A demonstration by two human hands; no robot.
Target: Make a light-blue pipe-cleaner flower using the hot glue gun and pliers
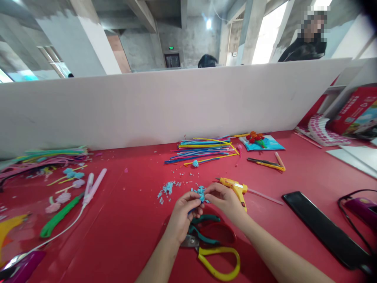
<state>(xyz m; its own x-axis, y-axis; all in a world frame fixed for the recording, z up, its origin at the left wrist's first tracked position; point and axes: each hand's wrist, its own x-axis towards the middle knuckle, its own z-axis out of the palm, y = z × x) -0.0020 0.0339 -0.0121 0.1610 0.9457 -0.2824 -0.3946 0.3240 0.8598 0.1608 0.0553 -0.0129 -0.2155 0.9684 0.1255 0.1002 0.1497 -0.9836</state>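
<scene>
My left hand [184, 214] pinches a small light-blue chenille flower [202, 197], its dark blue stem partly showing under the fingers. On the flower's right side, my right hand [225, 198] has thumb and fingers closed at its edge; the exact contact is hidden. Light-blue fluff clippings [168, 188] lie in a pile left of the hands, with more just behind the flower. Below my hands are scissors with yellow handles [219, 271] and a teal-handled tool [206, 236]. A yellow glue gun [235, 185] with a glue stick lies beyond my right hand.
Chenille stems [203, 149] lie along the white partition [165, 106]. To the right are a black flat case [324, 228], a yellow cutter [266, 163] and a blue packet [271, 143]. At left are a green-handled tool [61, 216], a pink heated tool [94, 186] and finished flowers [73, 173].
</scene>
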